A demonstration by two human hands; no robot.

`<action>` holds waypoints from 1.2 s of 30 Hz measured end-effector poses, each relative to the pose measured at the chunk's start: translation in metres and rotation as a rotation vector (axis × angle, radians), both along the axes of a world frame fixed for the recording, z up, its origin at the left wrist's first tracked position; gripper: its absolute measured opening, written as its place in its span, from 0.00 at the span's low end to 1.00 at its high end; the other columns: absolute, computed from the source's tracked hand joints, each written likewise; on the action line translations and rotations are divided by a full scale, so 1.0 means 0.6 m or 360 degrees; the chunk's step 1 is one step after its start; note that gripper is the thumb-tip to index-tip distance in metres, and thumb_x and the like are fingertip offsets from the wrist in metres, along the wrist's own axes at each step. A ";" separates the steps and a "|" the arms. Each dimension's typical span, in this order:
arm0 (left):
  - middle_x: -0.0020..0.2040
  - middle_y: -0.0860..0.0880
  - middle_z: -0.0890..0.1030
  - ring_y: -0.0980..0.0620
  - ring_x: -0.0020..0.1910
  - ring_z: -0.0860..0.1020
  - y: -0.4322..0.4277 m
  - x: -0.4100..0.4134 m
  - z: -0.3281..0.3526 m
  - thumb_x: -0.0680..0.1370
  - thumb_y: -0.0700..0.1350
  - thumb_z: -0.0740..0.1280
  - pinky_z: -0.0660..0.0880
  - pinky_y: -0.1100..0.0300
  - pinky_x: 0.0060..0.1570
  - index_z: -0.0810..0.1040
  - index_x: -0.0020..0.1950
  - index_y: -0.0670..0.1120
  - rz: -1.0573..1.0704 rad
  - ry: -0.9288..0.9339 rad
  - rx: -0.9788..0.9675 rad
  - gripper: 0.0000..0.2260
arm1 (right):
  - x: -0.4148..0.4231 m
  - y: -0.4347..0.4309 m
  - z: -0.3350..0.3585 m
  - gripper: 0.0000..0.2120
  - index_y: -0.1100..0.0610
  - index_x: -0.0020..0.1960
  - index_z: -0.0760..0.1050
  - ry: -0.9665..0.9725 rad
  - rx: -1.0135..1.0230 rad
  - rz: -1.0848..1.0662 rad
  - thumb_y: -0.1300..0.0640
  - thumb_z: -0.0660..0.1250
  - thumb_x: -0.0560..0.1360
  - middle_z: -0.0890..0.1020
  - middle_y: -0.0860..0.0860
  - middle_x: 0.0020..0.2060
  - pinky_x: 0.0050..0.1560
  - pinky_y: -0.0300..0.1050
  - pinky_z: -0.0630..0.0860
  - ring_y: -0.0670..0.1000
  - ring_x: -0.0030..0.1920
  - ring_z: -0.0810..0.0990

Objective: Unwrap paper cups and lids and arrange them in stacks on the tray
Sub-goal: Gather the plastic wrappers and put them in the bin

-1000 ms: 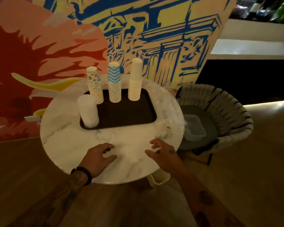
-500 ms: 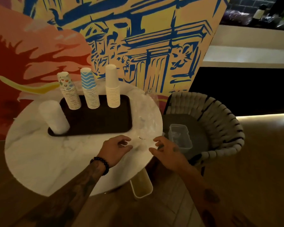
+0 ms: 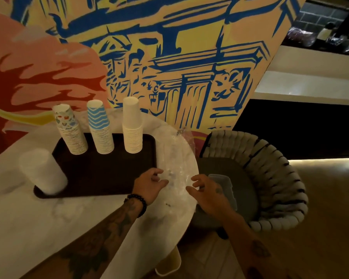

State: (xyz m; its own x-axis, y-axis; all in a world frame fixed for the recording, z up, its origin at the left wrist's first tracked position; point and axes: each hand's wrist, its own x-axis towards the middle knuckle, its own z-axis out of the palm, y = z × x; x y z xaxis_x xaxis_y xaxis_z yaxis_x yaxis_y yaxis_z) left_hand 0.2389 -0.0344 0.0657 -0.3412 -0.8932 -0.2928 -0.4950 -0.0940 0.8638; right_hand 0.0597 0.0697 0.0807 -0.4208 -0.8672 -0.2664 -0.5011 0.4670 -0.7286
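Note:
A dark tray (image 3: 101, 178) lies on the round marble table (image 3: 48, 224). On its far side stand three upside-down cup stacks: a patterned one (image 3: 71, 131), a blue zigzag one (image 3: 100, 127) and a plain white one (image 3: 131, 125). A white stack of lids (image 3: 42, 172) stands at the tray's near left corner. Clear plastic wrap (image 3: 176, 158) lies on the table right of the tray. My left hand (image 3: 149, 185) and my right hand (image 3: 206, 192) hover at the wrap's near end, fingers loosely curled; whether they touch it is unclear.
A woven chair (image 3: 274, 178) stands right of the table with a clear plastic container (image 3: 222, 186) on its seat. A pale bin (image 3: 167, 264) sits under the table edge. A painted wall rises behind the table, and a counter runs along the far right.
Both hands have moved from the table's near edge to its right side, toward the clear wrap. The view has swung right, so the tray now sits further left.

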 end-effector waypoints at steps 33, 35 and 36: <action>0.49 0.37 0.84 0.43 0.47 0.82 -0.073 0.015 0.126 0.78 0.32 0.67 0.81 0.43 0.51 0.83 0.58 0.42 0.0296 0.0640 0.0337 0.12 | -0.012 -0.178 0.014 0.22 0.54 0.60 0.76 -0.1528 0.0117 -0.0115 0.38 0.66 0.78 0.86 0.58 0.52 0.55 0.54 0.82 0.58 0.53 0.85; 0.55 0.34 0.82 0.40 0.50 0.80 -0.059 0.032 0.135 0.77 0.32 0.67 0.80 0.46 0.50 0.84 0.57 0.44 0.0355 0.0679 0.0354 0.12 | -0.003 -0.195 0.024 0.18 0.51 0.60 0.73 -0.1875 0.0110 -0.0179 0.40 0.66 0.78 0.86 0.60 0.51 0.54 0.56 0.80 0.59 0.52 0.85; 0.55 0.35 0.82 0.41 0.50 0.80 -0.051 0.043 0.138 0.78 0.32 0.67 0.80 0.48 0.50 0.84 0.57 0.45 0.0395 0.0682 0.0352 0.13 | 0.001 -0.204 0.023 0.15 0.50 0.59 0.72 -0.2011 0.0083 -0.0218 0.43 0.67 0.78 0.86 0.61 0.51 0.55 0.56 0.80 0.59 0.51 0.85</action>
State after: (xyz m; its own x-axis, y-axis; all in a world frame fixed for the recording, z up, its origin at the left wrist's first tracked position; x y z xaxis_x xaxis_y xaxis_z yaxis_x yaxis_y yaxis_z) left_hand 0.2647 -0.0652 0.1485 -0.2580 -0.8951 -0.3637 -0.0425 -0.3656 0.9298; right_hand 0.0604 -0.0528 0.0947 0.0650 -0.8134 -0.5780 0.5805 0.5020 -0.6411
